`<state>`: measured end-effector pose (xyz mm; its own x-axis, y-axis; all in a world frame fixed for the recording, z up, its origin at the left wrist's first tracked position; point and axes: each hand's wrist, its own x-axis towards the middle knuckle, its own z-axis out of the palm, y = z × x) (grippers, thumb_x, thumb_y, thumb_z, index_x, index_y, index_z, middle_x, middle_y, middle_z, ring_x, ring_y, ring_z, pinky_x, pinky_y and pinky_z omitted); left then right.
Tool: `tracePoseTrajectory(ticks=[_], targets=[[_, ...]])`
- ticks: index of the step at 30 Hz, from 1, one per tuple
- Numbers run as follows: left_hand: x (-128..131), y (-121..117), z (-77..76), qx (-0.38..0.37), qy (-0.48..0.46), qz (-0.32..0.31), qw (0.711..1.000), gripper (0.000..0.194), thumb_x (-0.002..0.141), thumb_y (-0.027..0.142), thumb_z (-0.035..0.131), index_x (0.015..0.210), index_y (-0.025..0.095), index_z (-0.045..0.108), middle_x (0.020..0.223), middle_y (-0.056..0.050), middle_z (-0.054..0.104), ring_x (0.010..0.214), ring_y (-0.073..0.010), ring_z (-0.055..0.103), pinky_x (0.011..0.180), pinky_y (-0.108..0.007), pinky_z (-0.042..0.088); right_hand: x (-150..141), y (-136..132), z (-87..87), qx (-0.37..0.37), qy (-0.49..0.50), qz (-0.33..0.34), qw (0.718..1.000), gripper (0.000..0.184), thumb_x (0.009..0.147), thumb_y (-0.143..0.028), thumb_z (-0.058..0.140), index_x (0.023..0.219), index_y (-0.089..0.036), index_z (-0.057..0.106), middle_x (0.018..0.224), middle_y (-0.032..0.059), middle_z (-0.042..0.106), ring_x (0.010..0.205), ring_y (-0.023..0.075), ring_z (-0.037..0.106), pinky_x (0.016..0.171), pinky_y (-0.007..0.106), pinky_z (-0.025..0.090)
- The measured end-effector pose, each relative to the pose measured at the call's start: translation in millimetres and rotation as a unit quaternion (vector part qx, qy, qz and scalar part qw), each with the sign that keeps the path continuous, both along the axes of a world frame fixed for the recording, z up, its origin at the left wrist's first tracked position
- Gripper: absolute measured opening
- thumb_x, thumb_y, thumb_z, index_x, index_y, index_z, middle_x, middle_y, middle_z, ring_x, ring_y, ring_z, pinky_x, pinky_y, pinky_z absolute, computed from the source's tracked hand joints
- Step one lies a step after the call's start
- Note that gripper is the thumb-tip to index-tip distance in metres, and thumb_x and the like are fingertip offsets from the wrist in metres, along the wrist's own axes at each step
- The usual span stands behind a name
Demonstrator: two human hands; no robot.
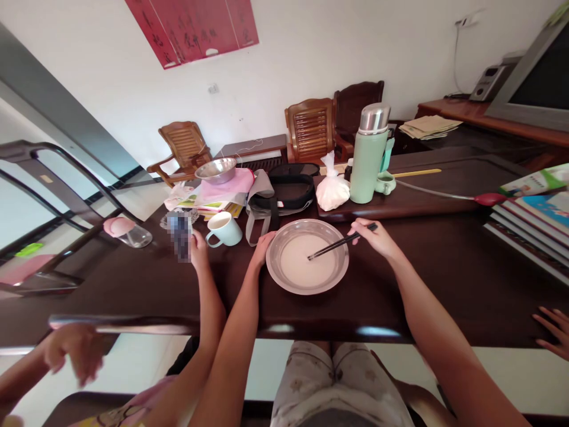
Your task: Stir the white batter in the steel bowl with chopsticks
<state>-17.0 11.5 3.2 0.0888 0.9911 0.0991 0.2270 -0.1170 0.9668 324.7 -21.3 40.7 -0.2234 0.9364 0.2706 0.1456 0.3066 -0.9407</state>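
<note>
A wide metal bowl (272, 259) of milky, off-white liquid (306, 273) stands on the dark table in front of me. Along the bowl's left side, my left hand (263, 250) grips its rim. My right hand (376, 238) is closed around a pair of black chopsticks (340, 242), whose tips slant down into the liquid near the middle. Just behind the bowl sits a tied clear plastic bag of white powder (332, 193). To the left of my left hand is a pale blue mug (226, 229).
At left, another person's hand (200, 249) holds a blurred-out object (180, 237); a second hand (73, 353) hovers below. More fingers (553, 332) show at the right edge. A green thermos (368, 166), black-and-grey strap gear (284, 193) and stacked books (533, 231) surround the bowl.
</note>
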Motion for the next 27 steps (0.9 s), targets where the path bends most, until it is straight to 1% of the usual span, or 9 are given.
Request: tracePoseTrajectory(ticks=[3,7,9,14,16,18,20,25,27], targets=[[-1,1,-1.3,0.009,0.000,-0.003,1.000,0.042,0.081,0.045,0.050,0.092,0.011,0.072,0.096,-0.009,0.070,0.096,-0.0238,0.058,0.089,-0.030,0.042,-5,-1,-1.1,0.000,-0.014,0.051,0.999,0.034,0.084,-0.051,0.057,0.076,-0.019,0.067,0.070,0.0018,0.065,0.065,0.0164,0.063,0.068,0.029,0.048],[-2,2,-3.6,0.014,0.001,-0.004,1.000,0.044,0.081,0.046,0.050,0.094,0.011,0.072,0.099,-0.009,0.070,0.098,-0.0243,0.058,0.092,-0.031,0.041,1,1,-0.5,0.013,-0.001,-0.029,1.000,0.038,0.083,-0.054,0.055,0.072,-0.019,0.065,0.059,0.0015,0.063,0.063,0.0175,0.062,0.070,0.030,0.047],[-3,3,-3.5,0.016,0.008,-0.001,1.000,0.044,0.081,0.047,0.050,0.094,0.011,0.072,0.098,-0.009,0.070,0.099,-0.0248,0.058,0.092,-0.032,0.041,3,1,1.1,0.005,0.006,-0.041,0.999,0.041,0.084,-0.055,0.053,0.069,-0.019,0.065,0.053,0.0010,0.060,0.058,0.0169,0.060,0.069,0.030,0.047],[-3,1,-2.3,0.017,0.006,0.005,1.000,0.043,0.081,0.046,0.051,0.094,0.011,0.072,0.097,-0.010,0.070,0.097,-0.0248,0.059,0.091,-0.032,0.042,-4,-1,1.0,0.016,-0.029,0.039,0.999,0.035,0.084,-0.051,0.056,0.073,-0.019,0.066,0.066,0.0021,0.065,0.065,0.0176,0.063,0.068,0.030,0.046],[-3,1,-2.9,0.013,-0.003,0.006,1.000,0.043,0.080,0.046,0.051,0.094,0.011,0.072,0.097,-0.010,0.070,0.096,-0.0242,0.059,0.089,-0.032,0.042,-3,0,0.0,0.023,-0.027,0.017,0.999,0.034,0.084,-0.050,0.056,0.075,-0.019,0.065,0.069,0.0024,0.066,0.067,0.0179,0.063,0.069,0.030,0.046],[-3,1,-4.2,0.008,-0.012,0.006,1.000,0.043,0.080,0.045,0.052,0.094,0.011,0.072,0.096,-0.009,0.070,0.094,-0.0235,0.059,0.088,-0.031,0.042,0,1,-0.1,0.020,-0.012,-0.027,0.999,0.035,0.085,-0.051,0.054,0.074,-0.019,0.065,0.063,0.0020,0.065,0.065,0.0177,0.062,0.070,0.030,0.046],[-4,2,-5.5,0.009,-0.014,0.007,1.000,0.043,0.080,0.045,0.052,0.094,0.010,0.072,0.095,-0.009,0.070,0.094,-0.0233,0.059,0.088,-0.031,0.042,1,0,0.8,0.010,-0.001,-0.042,0.999,0.037,0.086,-0.051,0.053,0.072,-0.019,0.065,0.056,0.0014,0.062,0.061,0.0172,0.061,0.070,0.031,0.046],[-3,2,-7.0,0.007,-0.013,0.008,1.000,0.044,0.080,0.046,0.052,0.094,0.010,0.072,0.093,-0.009,0.070,0.091,-0.0230,0.059,0.085,-0.030,0.043,-7,-3,1.2,0.014,-0.028,0.038,0.999,0.034,0.085,-0.050,0.055,0.074,-0.019,0.066,0.065,0.0018,0.064,0.064,0.0172,0.062,0.066,0.029,0.046],[-2,2,-6.6,0.004,-0.013,0.007,1.000,0.044,0.080,0.046,0.051,0.094,0.010,0.072,0.094,-0.009,0.070,0.091,-0.0230,0.060,0.084,-0.030,0.044,-6,-2,0.5,0.022,-0.025,0.020,0.999,0.032,0.085,-0.049,0.056,0.075,-0.019,0.065,0.066,0.0017,0.065,0.065,0.0174,0.063,0.066,0.029,0.046]])
